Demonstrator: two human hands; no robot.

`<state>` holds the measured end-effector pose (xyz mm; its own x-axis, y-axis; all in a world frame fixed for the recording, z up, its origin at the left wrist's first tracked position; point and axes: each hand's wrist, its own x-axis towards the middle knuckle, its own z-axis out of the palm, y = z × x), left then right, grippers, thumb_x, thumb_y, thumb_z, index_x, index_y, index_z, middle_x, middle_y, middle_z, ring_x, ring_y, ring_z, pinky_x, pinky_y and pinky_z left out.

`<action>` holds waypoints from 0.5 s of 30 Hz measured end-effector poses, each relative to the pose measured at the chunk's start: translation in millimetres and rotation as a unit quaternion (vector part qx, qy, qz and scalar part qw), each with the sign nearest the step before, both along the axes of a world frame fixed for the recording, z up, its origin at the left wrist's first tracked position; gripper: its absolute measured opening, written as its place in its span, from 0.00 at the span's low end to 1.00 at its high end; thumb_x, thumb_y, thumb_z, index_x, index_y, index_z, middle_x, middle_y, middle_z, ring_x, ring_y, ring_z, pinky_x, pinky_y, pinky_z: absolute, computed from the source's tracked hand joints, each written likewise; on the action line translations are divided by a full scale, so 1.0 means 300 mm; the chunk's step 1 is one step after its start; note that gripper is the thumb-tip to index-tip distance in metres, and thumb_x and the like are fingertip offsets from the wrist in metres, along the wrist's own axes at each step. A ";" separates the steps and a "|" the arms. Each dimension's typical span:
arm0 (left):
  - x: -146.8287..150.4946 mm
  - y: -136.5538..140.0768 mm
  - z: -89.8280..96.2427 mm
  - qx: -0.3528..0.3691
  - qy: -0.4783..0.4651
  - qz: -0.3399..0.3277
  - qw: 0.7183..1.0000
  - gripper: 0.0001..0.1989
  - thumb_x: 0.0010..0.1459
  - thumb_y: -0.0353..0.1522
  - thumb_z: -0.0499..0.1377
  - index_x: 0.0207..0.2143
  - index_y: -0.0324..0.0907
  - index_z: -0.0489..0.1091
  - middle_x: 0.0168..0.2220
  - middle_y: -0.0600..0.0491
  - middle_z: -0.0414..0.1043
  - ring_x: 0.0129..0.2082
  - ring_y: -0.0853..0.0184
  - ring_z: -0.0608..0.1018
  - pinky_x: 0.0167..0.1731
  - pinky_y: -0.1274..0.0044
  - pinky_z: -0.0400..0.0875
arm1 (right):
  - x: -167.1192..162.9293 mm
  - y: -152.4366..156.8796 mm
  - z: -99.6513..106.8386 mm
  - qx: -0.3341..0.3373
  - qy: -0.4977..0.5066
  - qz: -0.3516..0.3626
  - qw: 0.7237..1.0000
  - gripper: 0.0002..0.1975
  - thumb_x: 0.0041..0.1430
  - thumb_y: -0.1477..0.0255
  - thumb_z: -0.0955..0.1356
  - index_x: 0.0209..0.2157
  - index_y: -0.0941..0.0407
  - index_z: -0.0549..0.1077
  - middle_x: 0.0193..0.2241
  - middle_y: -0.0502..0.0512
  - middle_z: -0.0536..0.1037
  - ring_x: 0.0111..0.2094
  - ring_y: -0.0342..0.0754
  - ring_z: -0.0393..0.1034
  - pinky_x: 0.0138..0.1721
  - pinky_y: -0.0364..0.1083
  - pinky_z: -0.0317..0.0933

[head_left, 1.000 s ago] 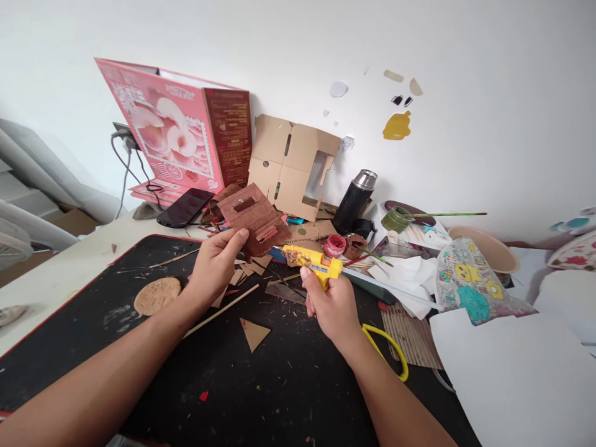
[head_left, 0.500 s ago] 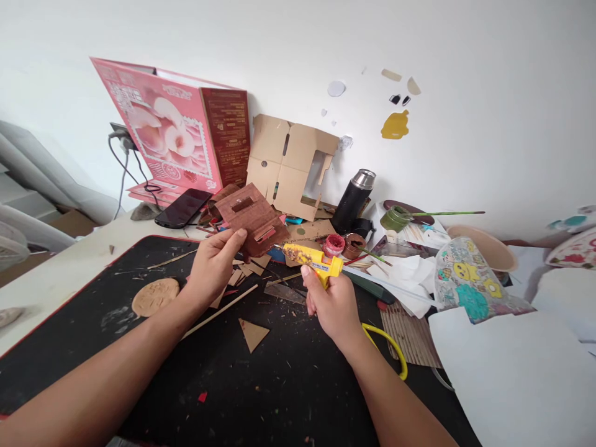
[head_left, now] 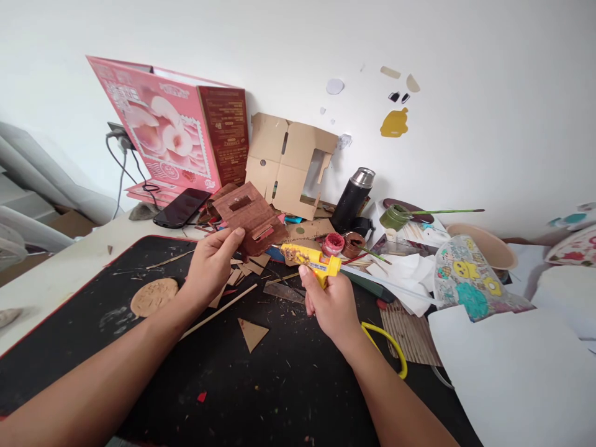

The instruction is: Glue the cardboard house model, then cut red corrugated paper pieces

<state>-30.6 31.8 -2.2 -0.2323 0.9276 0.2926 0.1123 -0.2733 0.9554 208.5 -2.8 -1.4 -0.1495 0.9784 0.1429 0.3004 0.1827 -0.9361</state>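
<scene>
My left hand (head_left: 215, 257) pinches the lower left edge of a brown-painted cardboard piece (head_left: 244, 214), which is held up tilted and has rectangular slots cut in it. In my right hand (head_left: 330, 301) is a yellow hot glue gun (head_left: 310, 257), its body smeared with brown. The gun's nozzle points left, at the lower right edge of the cardboard piece; whether it touches cannot be made out. A clear glue stick (head_left: 391, 287) extends from the gun's rear toward the right. Below the hands lies a triangular cardboard scrap (head_left: 252, 334) on the black mat (head_left: 261, 391).
A round tan disc (head_left: 154, 297) and a thin wooden stick (head_left: 218, 311) lie on the mat. Behind stand a cut cardboard box (head_left: 265, 167), a black thermos (head_left: 352, 202) and paint jars (head_left: 333, 244). A phone (head_left: 181, 208) rests at left, white paper (head_left: 512, 366) at right.
Almost nothing differs. The whole view has shifted very slightly, and both hands keep the cardboard piece and the glue gun in nearly the same pose.
</scene>
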 end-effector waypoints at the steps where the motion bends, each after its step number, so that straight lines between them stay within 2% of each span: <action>1: -0.001 0.001 -0.001 0.003 -0.005 -0.008 1.000 0.21 0.66 0.46 0.62 0.23 0.44 0.73 0.24 0.53 0.72 0.27 0.63 0.72 0.29 0.73 0.69 | -0.003 -0.003 0.003 0.003 0.000 0.003 1.000 0.31 0.72 0.48 0.66 0.19 0.51 0.65 0.11 0.47 0.66 0.13 0.44 0.65 0.20 0.43 0.58; 3: -0.002 0.001 -0.002 0.006 -0.018 -0.029 0.999 0.21 0.67 0.45 0.62 0.24 0.44 0.73 0.24 0.53 0.72 0.27 0.63 0.71 0.29 0.73 0.68 | -0.009 -0.009 0.009 0.008 -0.001 0.006 1.000 0.30 0.72 0.49 0.66 0.20 0.51 0.64 0.11 0.47 0.66 0.13 0.44 0.65 0.20 0.43 0.58; 15: -0.010 0.002 -0.009 0.004 -0.027 -0.035 0.999 0.21 0.69 0.43 0.61 0.23 0.45 0.75 0.25 0.53 0.74 0.28 0.64 0.72 0.30 0.73 0.67 | 0.007 0.002 -0.004 -0.007 0.006 -0.011 1.000 0.30 0.72 0.46 0.66 0.21 0.52 0.67 0.11 0.47 0.67 0.14 0.45 0.66 0.21 0.43 0.60</action>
